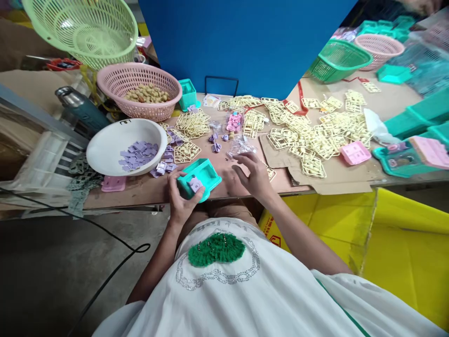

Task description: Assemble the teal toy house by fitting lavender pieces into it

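Left hand (180, 199): at the table's near edge, wrapped round the teal tray (199, 178); thumb on top, other fingers hidden beneath.
Teal tray: tilted, just right of the white bowl (105, 150); far side open, inside hard to read.
Purple piece (195, 184): on the tray's near end, touching the left thumb; shape unclear.
Right hand (253, 175): right of the tray, apart from it, fingers loosely curled over the table; whether it grips anything cannot be told.
White bowl: left of the tray, purple tiles (137, 155) inside; more spilled between bowl and tray.
Clear bags (238, 147): just beyond the right hand, contents blurred.
Cream frames (308, 133): heaped beyond and right of the tray.
Pink basket (140, 89): beyond the bowl, tan bits inside, too small to identify.
Green basket (84, 28): farthest left, cut by the frame's top.
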Demonstrator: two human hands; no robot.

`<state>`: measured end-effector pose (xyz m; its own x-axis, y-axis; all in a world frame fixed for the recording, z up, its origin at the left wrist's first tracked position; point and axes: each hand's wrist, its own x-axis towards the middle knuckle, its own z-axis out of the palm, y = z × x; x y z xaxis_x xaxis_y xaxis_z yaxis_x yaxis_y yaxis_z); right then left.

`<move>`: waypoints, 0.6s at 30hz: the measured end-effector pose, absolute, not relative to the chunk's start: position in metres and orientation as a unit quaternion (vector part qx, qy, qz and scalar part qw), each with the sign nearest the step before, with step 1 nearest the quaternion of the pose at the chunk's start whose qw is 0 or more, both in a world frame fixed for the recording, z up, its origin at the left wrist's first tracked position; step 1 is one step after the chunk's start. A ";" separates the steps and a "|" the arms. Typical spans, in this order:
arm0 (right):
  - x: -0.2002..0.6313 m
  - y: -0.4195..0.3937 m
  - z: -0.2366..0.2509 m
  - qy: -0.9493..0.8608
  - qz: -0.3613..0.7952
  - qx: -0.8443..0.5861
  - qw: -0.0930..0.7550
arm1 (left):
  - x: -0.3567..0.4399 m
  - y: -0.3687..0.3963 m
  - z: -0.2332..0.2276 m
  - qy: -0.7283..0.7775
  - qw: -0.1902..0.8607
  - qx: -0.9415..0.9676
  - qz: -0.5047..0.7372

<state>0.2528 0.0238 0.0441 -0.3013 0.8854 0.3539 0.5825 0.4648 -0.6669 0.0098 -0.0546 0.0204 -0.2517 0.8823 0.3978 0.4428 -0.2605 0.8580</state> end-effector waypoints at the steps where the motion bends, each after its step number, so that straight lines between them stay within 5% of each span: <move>1: 0.258 0.030 0.041 -0.797 0.169 -0.485 0.317 | 0.011 -0.053 0.021 0.576 0.191 0.573 0.551; 6: 0.257 0.047 0.025 -0.852 0.065 -0.502 0.133 | 0.020 -0.050 0.027 0.573 0.176 0.580 0.552; 12: 0.255 0.046 0.017 -0.848 0.057 -0.503 0.161 | 0.019 -0.056 0.035 0.582 0.174 0.592 0.530; 18: 0.261 0.038 0.022 -0.852 0.029 -0.512 0.102 | 0.014 -0.053 0.038 0.575 0.166 0.604 0.526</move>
